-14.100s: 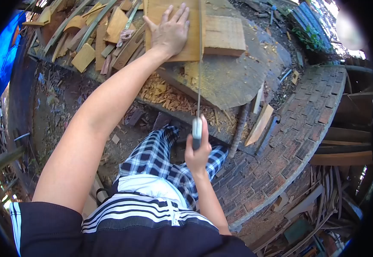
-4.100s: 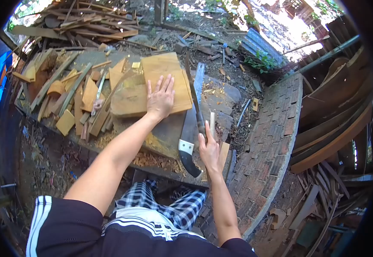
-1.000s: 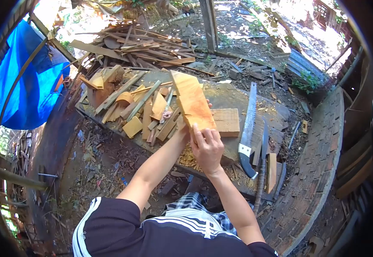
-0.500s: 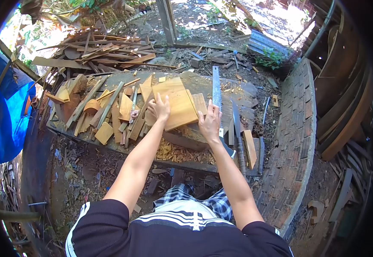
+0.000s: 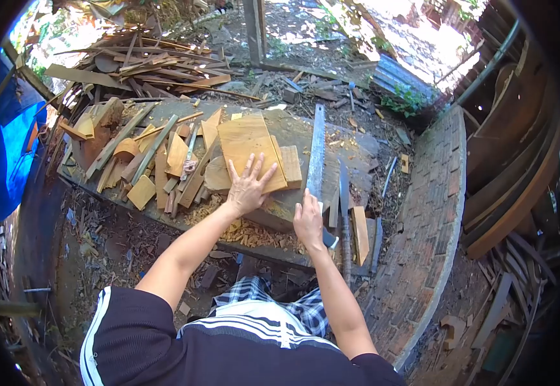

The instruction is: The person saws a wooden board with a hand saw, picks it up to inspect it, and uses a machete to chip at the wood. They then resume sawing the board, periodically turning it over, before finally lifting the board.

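Note:
My left hand (image 5: pixel 248 183) lies flat with its fingers spread on a square yellowish wooden board (image 5: pixel 249 141). Beneath that board, a thicker wood block (image 5: pixel 290 166) sticks out at the right. My right hand (image 5: pixel 308 222) is closed round the handle of a handsaw (image 5: pixel 316 151), whose blade points away from me, right of the board. The dark end of the handle shows below my fingers. Beside the saw lies a long-bladed knife (image 5: pixel 344 193) with a dark handle.
Wood offcuts (image 5: pixel 142 193) and sticks cover the left of the workbench (image 5: pixel 351 138). Shavings (image 5: pixel 248 233) gather along its front edge. To the right of the knife is a wood strip (image 5: pixel 360 235). A curved brick-patterned slab (image 5: pixel 421 231) stands farther right, and a scrap-wood pile (image 5: pixel 158 61) behind.
My left hand has gone from the board's left edge to flat on its near part. My right hand has left the board's right side and moved down onto the saw handle, closing round it.

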`<state>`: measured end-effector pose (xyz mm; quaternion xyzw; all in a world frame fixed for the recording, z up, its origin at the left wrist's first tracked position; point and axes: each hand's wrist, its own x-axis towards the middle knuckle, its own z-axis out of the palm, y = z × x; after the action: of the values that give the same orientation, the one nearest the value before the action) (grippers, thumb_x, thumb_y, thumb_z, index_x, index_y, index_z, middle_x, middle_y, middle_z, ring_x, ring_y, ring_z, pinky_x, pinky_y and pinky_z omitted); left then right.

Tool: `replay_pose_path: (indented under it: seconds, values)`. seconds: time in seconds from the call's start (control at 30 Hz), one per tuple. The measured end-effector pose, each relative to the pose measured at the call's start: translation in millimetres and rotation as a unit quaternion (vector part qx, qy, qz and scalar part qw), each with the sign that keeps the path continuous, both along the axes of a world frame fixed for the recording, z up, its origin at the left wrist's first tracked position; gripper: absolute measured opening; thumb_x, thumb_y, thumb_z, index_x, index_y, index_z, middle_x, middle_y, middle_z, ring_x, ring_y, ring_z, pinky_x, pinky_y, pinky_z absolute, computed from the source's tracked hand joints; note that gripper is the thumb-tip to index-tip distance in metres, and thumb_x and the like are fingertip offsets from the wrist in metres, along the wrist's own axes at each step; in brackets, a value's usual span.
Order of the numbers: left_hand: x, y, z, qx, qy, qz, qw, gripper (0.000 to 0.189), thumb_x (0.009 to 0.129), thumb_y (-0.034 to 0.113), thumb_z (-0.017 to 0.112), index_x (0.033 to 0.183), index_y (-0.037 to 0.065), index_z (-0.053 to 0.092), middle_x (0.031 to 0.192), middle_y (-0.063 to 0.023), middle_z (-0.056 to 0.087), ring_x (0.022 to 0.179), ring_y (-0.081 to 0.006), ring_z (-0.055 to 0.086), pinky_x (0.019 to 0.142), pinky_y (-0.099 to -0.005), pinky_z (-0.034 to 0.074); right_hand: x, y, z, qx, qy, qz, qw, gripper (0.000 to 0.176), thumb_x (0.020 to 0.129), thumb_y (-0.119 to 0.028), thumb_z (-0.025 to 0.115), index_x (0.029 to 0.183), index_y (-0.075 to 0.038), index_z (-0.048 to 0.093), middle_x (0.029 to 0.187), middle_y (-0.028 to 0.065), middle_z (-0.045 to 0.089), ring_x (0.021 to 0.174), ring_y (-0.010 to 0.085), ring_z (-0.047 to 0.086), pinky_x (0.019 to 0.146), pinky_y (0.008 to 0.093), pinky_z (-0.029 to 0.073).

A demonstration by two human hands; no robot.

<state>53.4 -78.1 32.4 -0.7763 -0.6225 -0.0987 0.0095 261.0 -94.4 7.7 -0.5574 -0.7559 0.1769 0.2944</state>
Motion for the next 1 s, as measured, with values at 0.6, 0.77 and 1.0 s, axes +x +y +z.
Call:
replay_pose_path:
  seconds: [0.6, 0.77, 1.0]
  values:
    - [-41, 52, -29, 0.081, 0.084, -0.057, 0.992, 0.061, 0.091, 0.023, 0.053, 0.151, 0.028, 0.038, 0.157, -0.0138, 0.033, 0.14, -0.0437, 0.036, 0.105, -0.0764, 0.022, -47, 102, 0, -0.421, 0.556, -0.004, 0.717, 0.047, 0.09, 0.001, 0.049, 0.136, 0.01, 0.042, 0.128, 0.0193, 0.055, 0.122, 0.0251, 0.053, 0.097, 0.0346, 0.046]
    - [-18, 35, -37, 0.083, 0.099, -0.025, 0.991, 0.06, 0.093, 0.018, 0.047, 0.152, 0.025, 0.037, 0.158, -0.0148, 0.031, 0.142, -0.0446, 0.033, 0.104, -0.0784, 0.02, 38, 21, 23, -0.031, -0.086, 0.07, 0.993, 0.056, 0.086, -0.024, 0.069, 0.133, 0.001, 0.052, 0.124, 0.0251, 0.057, 0.115, 0.04, 0.056, 0.098, 0.0441, 0.047]
    - [-22, 35, -33, 0.105, 0.111, -0.052, 0.987, 0.057, 0.095, 0.016, 0.044, 0.152, 0.024, 0.036, 0.157, -0.0156, 0.031, 0.142, -0.0437, 0.033, 0.103, -0.0785, 0.023, 49, -27, 15, -0.1, -0.239, 0.0, 0.966, 0.087, 0.08, -0.027, 0.075, 0.149, 0.001, 0.028, 0.099, 0.0184, 0.057, 0.092, 0.0356, 0.066, 0.076, 0.0465, 0.055]
